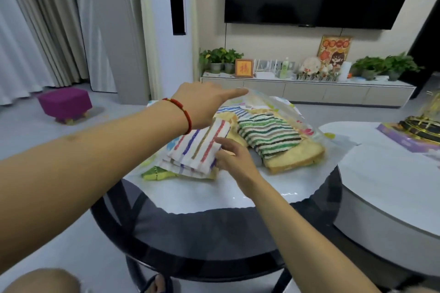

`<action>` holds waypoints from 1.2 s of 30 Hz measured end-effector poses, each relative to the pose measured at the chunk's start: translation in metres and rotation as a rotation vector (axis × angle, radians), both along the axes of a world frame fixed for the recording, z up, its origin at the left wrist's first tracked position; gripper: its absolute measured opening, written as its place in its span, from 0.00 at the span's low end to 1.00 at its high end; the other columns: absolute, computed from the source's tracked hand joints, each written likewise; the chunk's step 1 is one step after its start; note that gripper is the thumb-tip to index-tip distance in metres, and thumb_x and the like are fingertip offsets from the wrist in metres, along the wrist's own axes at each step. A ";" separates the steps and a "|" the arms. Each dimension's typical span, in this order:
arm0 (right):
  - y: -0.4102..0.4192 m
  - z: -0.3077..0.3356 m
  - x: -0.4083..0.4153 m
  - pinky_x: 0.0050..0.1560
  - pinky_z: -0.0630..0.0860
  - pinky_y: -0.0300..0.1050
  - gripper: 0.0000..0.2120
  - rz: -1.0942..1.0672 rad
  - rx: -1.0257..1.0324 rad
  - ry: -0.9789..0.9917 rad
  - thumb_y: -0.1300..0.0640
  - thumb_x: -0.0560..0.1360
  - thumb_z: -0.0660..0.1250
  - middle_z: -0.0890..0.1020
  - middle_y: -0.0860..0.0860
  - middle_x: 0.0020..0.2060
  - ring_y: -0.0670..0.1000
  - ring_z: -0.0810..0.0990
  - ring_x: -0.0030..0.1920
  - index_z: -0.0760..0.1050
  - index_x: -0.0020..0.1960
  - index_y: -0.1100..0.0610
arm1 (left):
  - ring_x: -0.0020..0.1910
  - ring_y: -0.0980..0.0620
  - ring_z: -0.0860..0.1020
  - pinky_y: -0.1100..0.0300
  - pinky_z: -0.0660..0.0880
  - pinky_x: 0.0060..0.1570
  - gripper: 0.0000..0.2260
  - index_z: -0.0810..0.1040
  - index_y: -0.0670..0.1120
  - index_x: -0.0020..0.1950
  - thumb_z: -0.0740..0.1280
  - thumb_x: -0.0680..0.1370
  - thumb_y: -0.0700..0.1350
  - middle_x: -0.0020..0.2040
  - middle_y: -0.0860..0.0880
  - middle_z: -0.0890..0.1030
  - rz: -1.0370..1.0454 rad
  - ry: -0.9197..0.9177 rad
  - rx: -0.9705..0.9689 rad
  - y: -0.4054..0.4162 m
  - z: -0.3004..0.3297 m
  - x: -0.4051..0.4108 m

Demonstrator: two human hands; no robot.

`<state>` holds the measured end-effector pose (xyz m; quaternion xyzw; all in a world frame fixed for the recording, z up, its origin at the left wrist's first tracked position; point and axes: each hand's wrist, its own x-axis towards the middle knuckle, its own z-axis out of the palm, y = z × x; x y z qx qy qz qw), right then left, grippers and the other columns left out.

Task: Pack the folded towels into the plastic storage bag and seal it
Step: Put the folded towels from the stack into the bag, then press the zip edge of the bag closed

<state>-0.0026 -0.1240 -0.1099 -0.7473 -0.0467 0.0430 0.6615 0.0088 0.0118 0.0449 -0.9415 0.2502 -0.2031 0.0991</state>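
A clear plastic storage bag (281, 106) with coloured prints lies on the round glass table (214, 240). My left hand (204, 100) pinches the bag's upper flap and holds it lifted. Under the flap sit a green-and-black striped towel (269, 137) on a yellow towel (295, 156). My right hand (232, 156) grips the edge of a folded white towel with red, blue and brown stripes (197, 147), which lies at the bag's mouth on top of a lime-green towel (156, 173).
A white oval table (390, 197) stands to the right, carrying a purple box (404, 140) with a black-and-gold object. A purple stool (64, 102) is on the floor at the left. The TV cabinet (307, 90) lines the far wall.
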 end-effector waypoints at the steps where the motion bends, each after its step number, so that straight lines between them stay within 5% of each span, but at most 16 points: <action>1: -0.010 0.004 -0.004 0.59 0.83 0.56 0.22 -0.002 -0.070 -0.024 0.55 0.70 0.66 0.81 0.49 0.62 0.54 0.85 0.55 0.81 0.64 0.48 | 0.41 0.47 0.75 0.56 0.71 0.31 0.38 0.46 0.69 0.76 0.62 0.77 0.40 0.50 0.51 0.76 -0.012 0.007 0.005 -0.002 -0.009 -0.003; 6: -0.083 0.008 -0.028 0.50 0.81 0.45 0.15 -0.053 -0.509 -0.256 0.57 0.74 0.65 0.84 0.41 0.55 0.42 0.82 0.48 0.82 0.59 0.51 | 0.54 0.45 0.73 0.50 0.76 0.40 0.42 0.45 0.68 0.76 0.59 0.75 0.34 0.65 0.52 0.74 -0.064 -0.001 0.021 -0.007 -0.056 -0.024; 10: -0.132 0.006 -0.045 0.46 0.77 0.39 0.08 -0.174 -0.584 -0.355 0.58 0.75 0.67 0.84 0.41 0.48 0.43 0.82 0.45 0.84 0.51 0.50 | 0.58 0.41 0.71 0.51 0.72 0.43 0.42 0.44 0.66 0.77 0.58 0.74 0.34 0.71 0.51 0.68 -0.095 -0.016 0.073 -0.010 -0.090 -0.038; 17: -0.164 -0.004 -0.060 0.37 0.75 0.50 0.04 -0.432 -0.609 -0.595 0.57 0.72 0.67 0.78 0.46 0.33 0.49 0.75 0.35 0.77 0.38 0.53 | 0.57 0.40 0.69 0.48 0.72 0.48 0.39 0.51 0.64 0.78 0.57 0.75 0.31 0.76 0.48 0.63 -0.087 -0.018 0.033 -0.020 -0.137 -0.048; 19: -0.169 -0.004 -0.054 0.44 0.73 0.45 0.04 -0.486 -0.705 -0.732 0.55 0.71 0.68 0.77 0.46 0.40 0.49 0.74 0.42 0.78 0.45 0.53 | 0.63 0.38 0.67 0.46 0.71 0.52 0.41 0.55 0.64 0.77 0.57 0.73 0.29 0.76 0.47 0.63 -0.081 -0.011 0.044 -0.020 -0.151 -0.049; 21: -0.181 -0.009 -0.045 0.60 0.70 0.50 0.20 -0.435 -0.896 -0.719 0.54 0.70 0.70 0.78 0.49 0.58 0.54 0.74 0.60 0.77 0.62 0.50 | 0.70 0.36 0.63 0.44 0.69 0.56 0.43 0.55 0.64 0.76 0.59 0.70 0.28 0.78 0.49 0.59 -0.042 0.024 0.061 -0.019 -0.167 -0.049; 24: -0.195 -0.025 -0.033 0.78 0.53 0.63 0.38 -0.173 -1.245 -0.321 0.50 0.74 0.69 0.58 0.51 0.82 0.58 0.53 0.82 0.59 0.81 0.41 | 0.76 0.38 0.55 0.36 0.63 0.65 0.44 0.52 0.66 0.77 0.62 0.71 0.29 0.81 0.53 0.49 0.013 0.140 0.044 -0.014 -0.189 -0.048; 26: -0.195 -0.037 -0.027 0.79 0.51 0.66 0.36 -0.030 -1.306 -0.171 0.49 0.77 0.65 0.54 0.49 0.83 0.56 0.50 0.83 0.55 0.81 0.37 | 0.78 0.40 0.49 0.33 0.56 0.68 0.42 0.50 0.65 0.78 0.61 0.74 0.31 0.81 0.54 0.43 0.056 0.219 0.097 -0.009 -0.201 -0.045; 28: -0.190 -0.046 -0.024 0.77 0.57 0.65 0.31 0.009 -1.301 -0.151 0.50 0.80 0.61 0.58 0.48 0.82 0.55 0.57 0.81 0.57 0.81 0.37 | 0.79 0.41 0.45 0.31 0.51 0.70 0.41 0.49 0.64 0.78 0.59 0.75 0.30 0.81 0.55 0.42 0.082 0.280 0.112 -0.004 -0.207 -0.038; 32: -0.171 -0.059 -0.030 0.71 0.66 0.63 0.24 0.037 -1.368 -0.235 0.48 0.85 0.54 0.60 0.51 0.81 0.60 0.64 0.78 0.60 0.81 0.42 | 0.79 0.46 0.48 0.32 0.49 0.71 0.44 0.54 0.62 0.78 0.58 0.70 0.26 0.80 0.58 0.51 0.123 0.376 0.011 0.015 -0.196 -0.024; 36: -0.155 -0.061 -0.038 0.74 0.60 0.65 0.24 0.123 -1.314 -0.201 0.44 0.84 0.53 0.56 0.52 0.83 0.61 0.60 0.80 0.63 0.79 0.41 | 0.79 0.45 0.48 0.39 0.53 0.73 0.36 0.63 0.63 0.75 0.60 0.74 0.32 0.80 0.55 0.54 0.134 0.399 -0.026 0.024 -0.192 -0.029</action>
